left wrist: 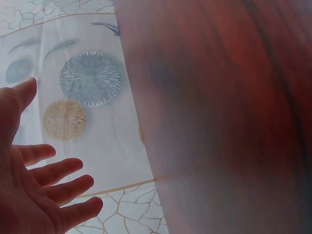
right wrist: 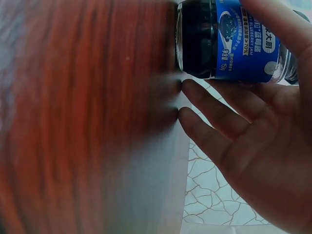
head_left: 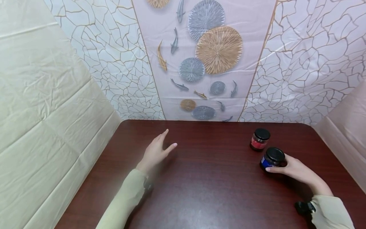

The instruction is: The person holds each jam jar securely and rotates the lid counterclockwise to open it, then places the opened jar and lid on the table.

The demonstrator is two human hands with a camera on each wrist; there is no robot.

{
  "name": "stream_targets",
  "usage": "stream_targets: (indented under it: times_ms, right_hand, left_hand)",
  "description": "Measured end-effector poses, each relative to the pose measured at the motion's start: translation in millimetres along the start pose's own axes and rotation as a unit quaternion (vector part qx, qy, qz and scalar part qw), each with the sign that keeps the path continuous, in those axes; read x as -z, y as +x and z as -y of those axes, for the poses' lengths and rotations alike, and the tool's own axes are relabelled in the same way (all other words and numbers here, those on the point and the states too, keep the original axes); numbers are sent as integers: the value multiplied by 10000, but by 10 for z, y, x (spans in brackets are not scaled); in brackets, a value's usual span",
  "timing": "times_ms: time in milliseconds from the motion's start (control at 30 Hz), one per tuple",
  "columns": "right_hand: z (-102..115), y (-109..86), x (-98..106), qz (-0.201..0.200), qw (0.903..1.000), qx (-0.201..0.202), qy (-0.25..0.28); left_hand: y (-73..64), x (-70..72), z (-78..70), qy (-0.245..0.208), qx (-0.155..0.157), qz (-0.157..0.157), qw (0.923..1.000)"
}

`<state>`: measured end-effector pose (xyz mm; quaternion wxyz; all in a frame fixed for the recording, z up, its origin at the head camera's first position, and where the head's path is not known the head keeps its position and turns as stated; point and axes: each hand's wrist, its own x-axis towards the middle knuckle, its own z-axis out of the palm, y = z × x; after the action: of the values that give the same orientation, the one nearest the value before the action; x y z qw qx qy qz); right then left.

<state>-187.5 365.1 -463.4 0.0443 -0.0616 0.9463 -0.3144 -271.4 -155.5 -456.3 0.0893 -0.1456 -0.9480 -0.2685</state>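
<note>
Over the dark counter [head_left: 200, 181], left hand [head_left: 154, 154] spreads empty fingers [left wrist: 56, 171] while right hand [head_left: 300, 170], half-curled, grips the blue-labelled jar [head_left: 274, 155], upright at right, where forward drift could topple the smaller red-labelled jar [head_left: 260, 140] just beyond

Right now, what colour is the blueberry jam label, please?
Mostly blue label, clearest in the right wrist view.

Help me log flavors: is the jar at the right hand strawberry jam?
No, the right wrist view shows "BLUEBERRY JAM" printed on the jar's blue label.
</note>
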Motion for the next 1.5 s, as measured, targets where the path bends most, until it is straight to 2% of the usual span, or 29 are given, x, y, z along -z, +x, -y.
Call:
stream_targets:
  times_ms: [467, 767, 1500]
  right_hand:
    - [5, 11, 14, 8, 10000, -56, -77]
    - [21, -5, 17, -82, 9998, -64, -161]
    - [7, 10, 7, -312, 9994, -11, -174]
  left_hand:
    - [-61, -39, -53, -326, 192, 202, 9991]
    - [-76, -68, -83, -294, 285, 262, 9988]
    - [-98, -76, -98, -273, 208, 332, 9989]
